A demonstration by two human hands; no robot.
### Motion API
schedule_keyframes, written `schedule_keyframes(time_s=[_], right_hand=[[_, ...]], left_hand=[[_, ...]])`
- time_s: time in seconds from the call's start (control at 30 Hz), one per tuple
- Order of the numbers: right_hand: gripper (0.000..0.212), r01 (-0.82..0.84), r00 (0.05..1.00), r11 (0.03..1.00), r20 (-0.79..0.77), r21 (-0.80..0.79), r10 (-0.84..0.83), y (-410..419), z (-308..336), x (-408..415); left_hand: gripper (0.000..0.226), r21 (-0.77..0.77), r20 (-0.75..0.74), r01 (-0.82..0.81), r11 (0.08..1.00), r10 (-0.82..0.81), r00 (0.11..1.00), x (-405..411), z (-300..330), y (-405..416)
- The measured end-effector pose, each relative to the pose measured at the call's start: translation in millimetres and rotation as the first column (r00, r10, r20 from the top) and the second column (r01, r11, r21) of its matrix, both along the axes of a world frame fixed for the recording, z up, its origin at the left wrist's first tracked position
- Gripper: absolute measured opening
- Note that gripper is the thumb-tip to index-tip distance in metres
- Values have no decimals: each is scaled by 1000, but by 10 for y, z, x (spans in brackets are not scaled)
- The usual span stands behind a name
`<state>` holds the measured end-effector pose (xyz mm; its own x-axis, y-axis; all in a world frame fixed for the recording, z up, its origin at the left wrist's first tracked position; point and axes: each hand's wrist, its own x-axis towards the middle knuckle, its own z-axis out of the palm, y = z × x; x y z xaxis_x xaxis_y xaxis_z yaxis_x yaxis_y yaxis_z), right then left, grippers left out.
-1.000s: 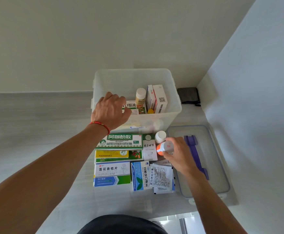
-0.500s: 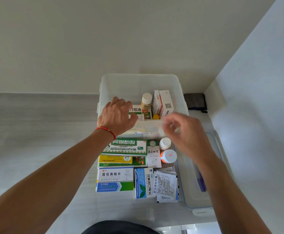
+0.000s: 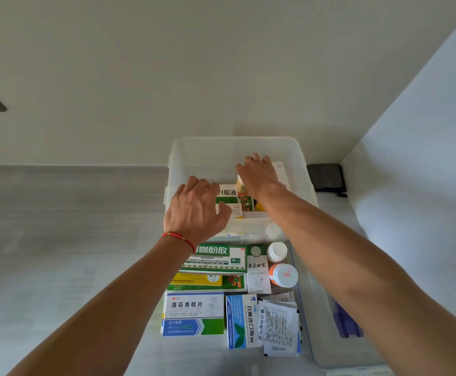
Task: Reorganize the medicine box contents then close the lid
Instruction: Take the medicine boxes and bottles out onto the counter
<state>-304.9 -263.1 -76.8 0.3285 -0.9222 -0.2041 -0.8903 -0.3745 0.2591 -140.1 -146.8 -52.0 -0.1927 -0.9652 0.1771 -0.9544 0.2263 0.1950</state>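
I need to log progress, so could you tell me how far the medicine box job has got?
Partly done: a few items stand inside the clear box. In hand: the right hand reaches over them while the left hand rests at the rim. Left: the cartons, two bottles and sachets outside, then the lid.

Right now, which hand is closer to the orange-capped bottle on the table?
Left. The left hand rests on the box's near rim, up and leftward of the orange-capped bottle; the right hand reaches deeper inside the box, farther away.

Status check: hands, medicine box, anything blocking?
Both hands inside medicine box: left hand on the near rim, right hand over upright boxes; grasp unclear. Lid off, right of box. Packets still outside.
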Motion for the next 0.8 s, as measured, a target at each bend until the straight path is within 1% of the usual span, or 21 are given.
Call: schedule_keyframes(time_s=[0.07, 0.13, 0.23, 0.3, 0.37, 0.4, 0.43, 0.47, 0.5, 0.53, 0.57, 0.6, 0.63, 0.67, 0.73, 0.8], right_hand=[[33, -11, 1000, 999, -7, -35, 11, -20, -57, -21], [32, -15, 1000, 999, -17, -35, 14, -29, -64, -34], [27, -20, 1000, 998, 0, -63, 20, 18, 75, -20], [27, -9, 997, 992, 74, -126, 18, 126, 250, -44], [32, 37, 968, 980, 251, -196, 14, 292, 441, -156], [36, 84, 921, 977, 390, -194, -2, 398, 543, -247], [39, 133, 833, 979, 552, -154, -27, 534, 651, -353], [40, 163, 707, 982, 705, -96, -49, 696, 754, -463], [40, 179, 574, 983, 816, -52, -62, 886, 855, -567], [39, 191, 464, 981, 884, -30, -63, 1091, 952, -663], [37, 196, 387, 981, 920, -17, -61, 1299, 1035, -751], [37, 184, 344, 983, 937, -1, -64, 1502, 1089, -835], [37, 159, 333, 987, 940, 21, -74, 1689, 1110, -910], [38, 129, 347, 991, 933, 49, -91, 1853, 1091, -972], [44, 98, 422, 988, 894, 116, -147, 2098, 929, -1048], [48, 124, 488, 975, 844, 184, -221, 2227, 646, -1046]], left_hand=[[40, -22, 21, -15, 1000, 15, 1000, -15, 4, 8], [39, -32, 52, -26, 999, 28, 998, -24, 6, 13], [38, -23, 71, -38, 999, 39, 997, -23, 18, 19], [37, -13, 72, -36, 999, 37, 997, -21, 29, 12], [36, -8, 70, -31, 999, 32, 997, -21, 31, 20], [36, -10, 69, -30, 999, 31, 997, -21, 30, 23], [36, -13, 67, -28, 1000, 28, 997, -20, 30, 23], [36, -14, 64, -24, 1000, 25, 998, -18, 31, 20], [36, -15, 62, -21, 1000, 22, 998, -14, 31, 20], [35, -17, 62, -18, 1000, 19, 998, -12, 29, 23], [35, -22, 61, -13, 1000, 14, 998, -10, 27, 23], [36, -27, 56, -5, 1000, 7, 998, -11, 25, 22], [36, -30, 50, 2, 1000, 0, 999, -10, 26, 23], [37, -29, 46, 7, 1000, -5, 999, -11, 27, 25], [38, -19, 47, 14, 1000, -13, 999, -12, 27, 24], [40, -7, 49, 13, 1000, -13, 999, -15, 31, 20]])
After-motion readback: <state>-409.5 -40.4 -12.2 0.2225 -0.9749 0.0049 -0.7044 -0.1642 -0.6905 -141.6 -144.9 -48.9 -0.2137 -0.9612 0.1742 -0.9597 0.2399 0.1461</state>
